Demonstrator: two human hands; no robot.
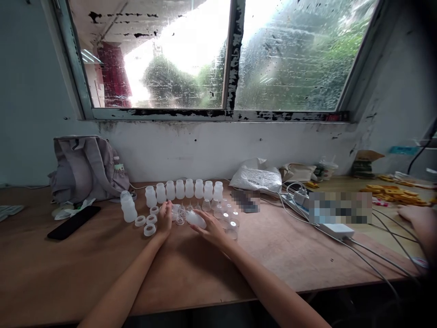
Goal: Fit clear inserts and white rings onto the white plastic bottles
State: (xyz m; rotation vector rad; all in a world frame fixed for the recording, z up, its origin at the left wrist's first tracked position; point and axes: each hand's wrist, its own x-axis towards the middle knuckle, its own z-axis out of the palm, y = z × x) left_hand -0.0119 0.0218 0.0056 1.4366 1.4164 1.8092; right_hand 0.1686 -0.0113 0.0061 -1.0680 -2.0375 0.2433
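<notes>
My right hand (212,229) is closed round a small frosted plastic bottle (195,220), which lies tilted just above the table. My left hand (165,219) rests edge-on on the wood, fingers stretched forward, beside small clear plastic parts (176,210); its palm side is partly hidden. Left of it lie several translucent collar rings (150,229). Behind both hands, several frosted bottles (180,189) stand in a curved row, with clear teat-shaped pieces (206,205) before them. Several clear domed caps (233,224) sit right of my right hand. Another frosted bottle (128,207) stands at the left.
A dark phone (74,222) and a grey backpack (87,168) are at the left. A silver bag (256,175) lies by the wall. Cables run past a white power strip (336,230) at the right. Another person's hand (414,216) is near yellow pieces (392,195).
</notes>
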